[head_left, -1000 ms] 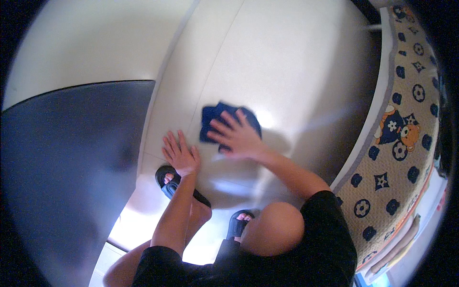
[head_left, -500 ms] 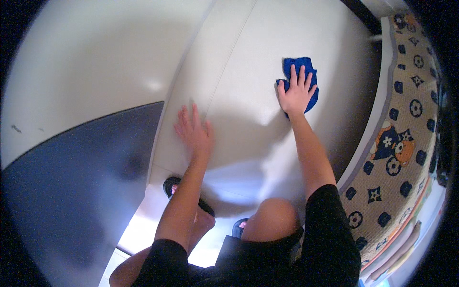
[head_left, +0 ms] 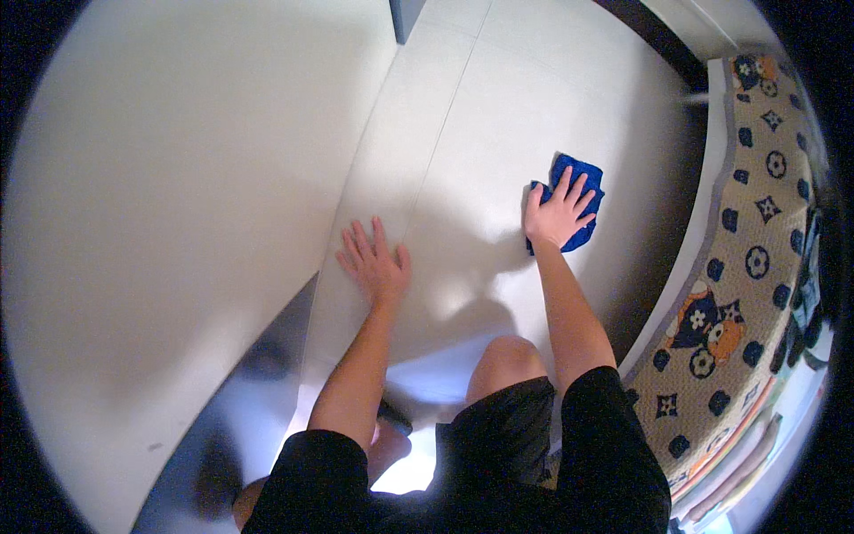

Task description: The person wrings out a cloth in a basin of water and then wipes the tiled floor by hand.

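Observation:
My right hand (head_left: 559, 214) lies flat with spread fingers on a crumpled dark blue cloth (head_left: 583, 169). The cloth rests on the pale, smooth floor (head_left: 498, 107), its edges showing around the fingers. To the left, my left hand (head_left: 378, 267) is open and holds nothing. Its fingers point forward over the floor beside the base of the white upright surface; whether the palm presses on the floor I cannot tell.
A bed-like edge with a beige, bear-patterned quilted cover (head_left: 703, 329) runs along the right, with a dark gap beneath. At left stands a white upright surface (head_left: 196, 178) with a dark blue-grey panel (head_left: 258, 383) below. My bent knee (head_left: 511, 360) is close behind the hands.
My view has shifted forward, and a blue-grey edge now shows at the top. The right hand and cloth have slid closer to the patterned cover. My left hand has also moved forward along the floor.

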Demonstrator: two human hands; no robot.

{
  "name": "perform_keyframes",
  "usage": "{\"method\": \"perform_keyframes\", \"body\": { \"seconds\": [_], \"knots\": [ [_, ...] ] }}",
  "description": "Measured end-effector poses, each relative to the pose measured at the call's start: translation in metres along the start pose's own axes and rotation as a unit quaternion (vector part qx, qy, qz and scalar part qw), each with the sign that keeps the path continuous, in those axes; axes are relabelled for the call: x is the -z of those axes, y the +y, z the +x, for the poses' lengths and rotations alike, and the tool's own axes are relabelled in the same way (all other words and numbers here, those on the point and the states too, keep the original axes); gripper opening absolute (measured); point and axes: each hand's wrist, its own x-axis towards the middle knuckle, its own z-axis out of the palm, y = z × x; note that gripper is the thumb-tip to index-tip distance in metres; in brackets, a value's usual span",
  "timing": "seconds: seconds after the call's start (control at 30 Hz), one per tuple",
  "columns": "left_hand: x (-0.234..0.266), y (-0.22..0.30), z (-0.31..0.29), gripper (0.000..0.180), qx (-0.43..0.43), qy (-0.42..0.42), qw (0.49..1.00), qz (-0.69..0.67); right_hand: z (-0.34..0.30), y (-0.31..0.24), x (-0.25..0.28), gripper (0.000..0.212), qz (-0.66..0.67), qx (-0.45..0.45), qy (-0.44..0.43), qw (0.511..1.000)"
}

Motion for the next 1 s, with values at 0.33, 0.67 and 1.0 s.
{"method": "perform_keyframes", "body": {
  "seconds": [0.33, 0.67, 1.0],
  "knots": [
    [0.014, -0.003, 0.001, 0.076, -0.023, 0.001, 0.999, 0.036, 0.125, -0.033, -0.009, 0.078, 0.007, 0.016, 0.014, 1.0],
    [0.017, 0.011, 0.004, 0.081, -0.036, -0.038, 0.997, 0.059, 0.175, -0.018, -0.036, 0.071, 0.012, 0.039, 0.014, 0.999],
    [0.009, 0.005, 0.005, 0.084, -0.035, -0.041, 0.995, 0.08, -0.01, -0.098, 0.005, 0.068, 0.156, 0.375, -0.083, 0.91]
  ]
}}
